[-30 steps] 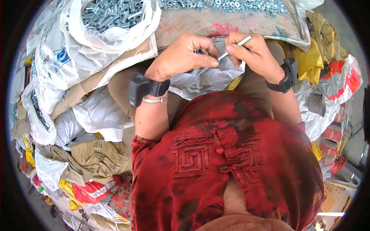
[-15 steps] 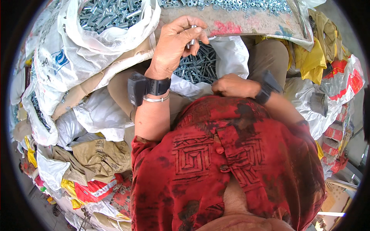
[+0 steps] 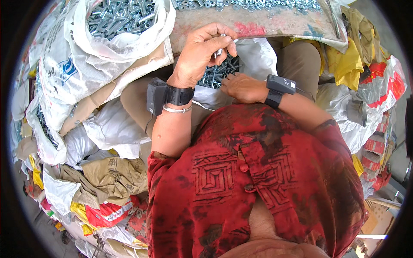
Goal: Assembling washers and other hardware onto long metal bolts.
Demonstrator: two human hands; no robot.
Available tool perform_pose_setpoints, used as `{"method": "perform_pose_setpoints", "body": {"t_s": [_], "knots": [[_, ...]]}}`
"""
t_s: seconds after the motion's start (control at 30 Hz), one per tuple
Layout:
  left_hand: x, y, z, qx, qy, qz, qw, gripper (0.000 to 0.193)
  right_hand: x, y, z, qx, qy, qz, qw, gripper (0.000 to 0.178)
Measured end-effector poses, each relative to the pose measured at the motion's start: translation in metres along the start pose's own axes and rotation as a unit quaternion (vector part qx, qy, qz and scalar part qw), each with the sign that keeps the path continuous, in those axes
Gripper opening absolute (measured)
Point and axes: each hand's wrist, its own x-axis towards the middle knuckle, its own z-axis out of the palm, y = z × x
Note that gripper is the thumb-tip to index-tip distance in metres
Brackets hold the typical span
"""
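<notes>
1. Pinching a bolt [image 3: 218, 50] between thumb and fingertips, your left hand [image 3: 202, 53] is raised just below the board [image 3: 241, 26].
2. Your right hand [image 3: 243, 87] rests curled at the edge of the lap bag [image 3: 217, 75] of bolts; whether it grips one cannot be told.
3. Step judged: picking fasteners, one in hand.
4. Next move calls for a firm pinch, since the bolt is small and smooth.
5. Nuts [image 3: 254, 5] line the board; a sack [image 3: 122, 26] of bolts stands left.
</notes>
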Motion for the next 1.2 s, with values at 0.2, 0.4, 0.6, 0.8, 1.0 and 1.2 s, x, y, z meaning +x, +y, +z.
{"method": "perform_pose_setpoints", "body": {"t_s": [0.2,0.4,0.6,0.8,1.0,1.2], "knots": [[-0.001,0.002,-0.006,-0.005,0.028,0.009,1.000,0.015,0.011,0.004,0.027,-0.045,-0.159,0.076,0.983,0.017],[-0.006,0.011,-0.012,-0.007,0.034,0.038,0.999,0.015,-0.018,-0.004,-0.048,0.025,0.069,-0.003,0.997,0.008],[-0.004,0.016,-0.009,-0.022,0.042,0.033,0.998,0.015,-0.036,-0.015,-0.075,0.269,-0.047,0.059,0.960,0.029],[0.003,0.008,-0.006,-0.026,0.023,0.018,0.999,0.014,0.017,-0.035,-0.040,0.138,-0.039,-0.007,0.990,0.024],[-0.005,0.009,-0.004,-0.037,0.067,0.024,0.997,0.016,0.010,-0.032,-0.063,0.139,-0.055,-0.092,0.985,0.026],[0.002,0.004,0.003,-0.088,0.063,0.024,0.994,0.022,-0.067,0.050,-0.124,0.392,0.391,0.162,0.817,0.021]]}}
